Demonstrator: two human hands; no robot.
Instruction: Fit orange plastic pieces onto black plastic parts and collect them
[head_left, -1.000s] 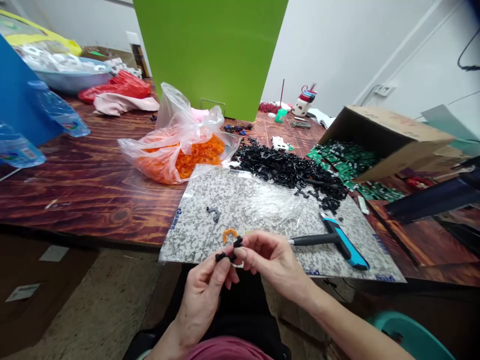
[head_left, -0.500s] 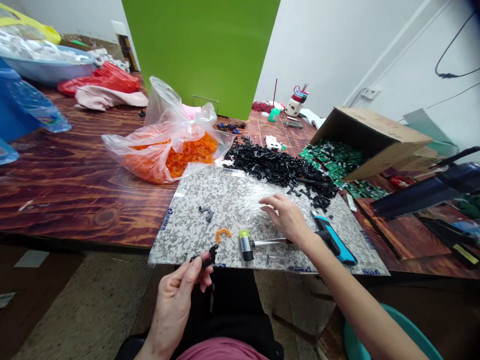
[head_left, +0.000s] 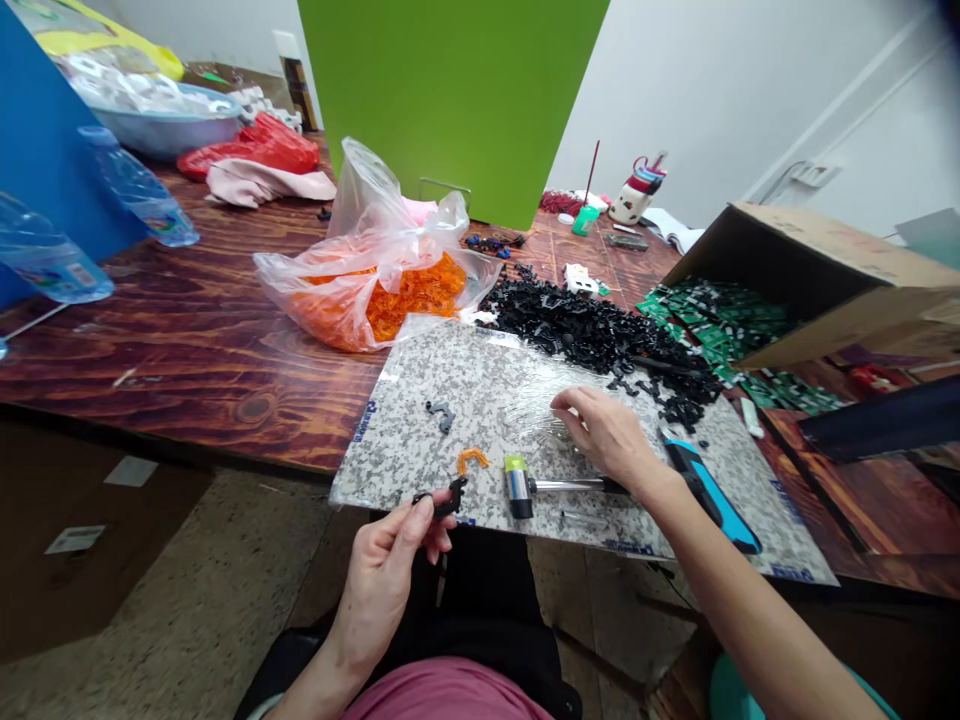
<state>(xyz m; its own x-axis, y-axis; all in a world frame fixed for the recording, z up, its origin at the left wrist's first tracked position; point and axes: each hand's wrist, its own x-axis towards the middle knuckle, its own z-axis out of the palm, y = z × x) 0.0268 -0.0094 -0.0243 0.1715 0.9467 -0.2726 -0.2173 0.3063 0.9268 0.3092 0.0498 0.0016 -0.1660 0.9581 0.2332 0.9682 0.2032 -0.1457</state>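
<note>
Head view: left hand (head_left: 386, 565) has a small curved black plastic part (head_left: 452, 498) pinched between thumb and fingers, held up at the front edge of a grey-and-white speckled board (head_left: 480, 370). Right hand (head_left: 609, 432) is palm-down with fingers bent, fingertips at a spread of thin silvery-clear strands (head_left: 536, 395) mid-board; can't tell if it has gripped one.

Board sits on a reddish-brown wooden worktop (head_left: 202, 350). On it: C-shaped translucent orange plastic piece (head_left: 472, 457) just beyond the black part; curved dark-grey plastic piece (head_left: 444, 416) farther back and left; mallet with silver head and yellow-green and black ends (head_left: 517, 487), handle running under the right forearm; blue-and-black hand tool (head_left: 716, 495) right of that forearm.

Behind the strands, big heap of black plastic parts (head_left: 577, 320). Left of heap, clear plastic bag (head_left: 352, 262) with orange pieces inside. Right of heap, brown cardboard box (head_left: 847, 245) on its side, green-and-white pieces (head_left: 727, 315) spilling out.
</note>
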